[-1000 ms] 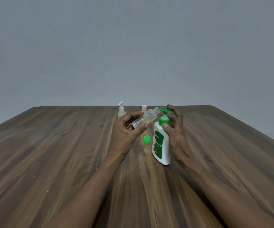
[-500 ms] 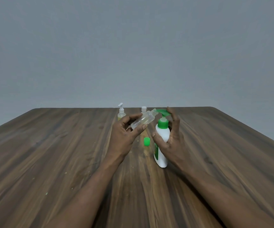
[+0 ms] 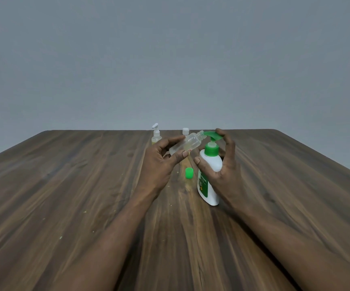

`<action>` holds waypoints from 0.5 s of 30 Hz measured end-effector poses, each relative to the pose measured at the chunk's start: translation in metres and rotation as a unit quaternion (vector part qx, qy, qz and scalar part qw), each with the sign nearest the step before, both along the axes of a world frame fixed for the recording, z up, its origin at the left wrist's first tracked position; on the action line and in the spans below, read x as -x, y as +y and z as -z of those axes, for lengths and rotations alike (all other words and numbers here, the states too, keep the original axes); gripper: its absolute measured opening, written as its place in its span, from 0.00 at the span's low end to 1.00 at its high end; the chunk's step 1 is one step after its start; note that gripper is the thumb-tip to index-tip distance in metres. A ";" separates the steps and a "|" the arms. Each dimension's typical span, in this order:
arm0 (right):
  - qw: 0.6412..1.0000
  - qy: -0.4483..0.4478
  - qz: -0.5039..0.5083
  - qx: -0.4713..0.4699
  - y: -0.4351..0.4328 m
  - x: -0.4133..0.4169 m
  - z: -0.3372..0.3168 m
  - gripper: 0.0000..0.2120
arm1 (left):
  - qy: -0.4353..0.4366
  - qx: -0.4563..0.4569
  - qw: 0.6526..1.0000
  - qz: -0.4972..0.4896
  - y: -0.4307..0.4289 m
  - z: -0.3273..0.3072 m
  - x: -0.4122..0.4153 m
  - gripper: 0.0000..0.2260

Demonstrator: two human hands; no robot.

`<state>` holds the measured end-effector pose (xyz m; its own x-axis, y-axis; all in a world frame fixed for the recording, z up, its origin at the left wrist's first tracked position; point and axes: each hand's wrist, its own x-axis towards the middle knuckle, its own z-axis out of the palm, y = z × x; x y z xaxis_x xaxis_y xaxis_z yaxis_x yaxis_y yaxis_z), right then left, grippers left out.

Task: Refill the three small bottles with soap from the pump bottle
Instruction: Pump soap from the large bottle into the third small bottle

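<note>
Dark wood-grain table point(image 3: 69, 185) beneath a plain grey wall point(image 3: 170, 59). Compared with one second before: right hand point(image 3: 222, 171) lower on the pump bottle point(image 3: 208, 185), thumb now laid across the white shoulder rather than at the green collar, palm closer round the body, forefinger as before over the green pump head point(image 3: 213, 135); label turned further to the left than in the first picture. Left hand point(image 3: 159, 164) and its clear small bottle point(image 3: 187, 143) almost unchanged in pose. Grip, left: thumb above and fingertips below, pinched on the clear small bottle, raised off the table. Grip, right: thumb in front, fingers curled behind, clamped on the pump bottle. Between the two wrists, on the wood: loose green cap point(image 3: 188, 172), just left of the pump bottle. Farther back: small bottle with a white pump point(image 3: 155, 136), its lower part hidden by the left hand; small bottle with a white cap point(image 3: 185, 130), mostly hidden behind the clear one. Long axis of the clear small bottle slanted, base down-left in the fingers, open neck up-right, just beside the green spout; contact impossible to judge. Pump bottle near upright, base on the table, spout pointing left toward that neck.
</note>
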<state>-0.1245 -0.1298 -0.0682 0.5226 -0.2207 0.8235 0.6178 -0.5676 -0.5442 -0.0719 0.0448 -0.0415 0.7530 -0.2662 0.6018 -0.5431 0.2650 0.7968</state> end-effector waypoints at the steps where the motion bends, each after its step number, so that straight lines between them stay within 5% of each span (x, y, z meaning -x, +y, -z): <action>1: 1.000 -0.005 0.002 -0.002 0.000 0.000 0.000 0.35 | -0.001 -0.002 1.000 -0.001 0.000 0.000 0.000 0.16; 15: 1.000 0.001 0.006 0.027 -0.003 -0.001 -0.002 0.35 | 0.002 0.001 1.000 -0.006 0.001 -0.002 0.002 0.16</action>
<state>-0.1239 -0.1332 -0.0658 0.5224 -0.1813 0.8332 0.6096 -0.6039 -0.5136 -0.0736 0.0454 -0.0394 0.7587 -0.2547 0.5996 -0.5434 0.2602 0.7981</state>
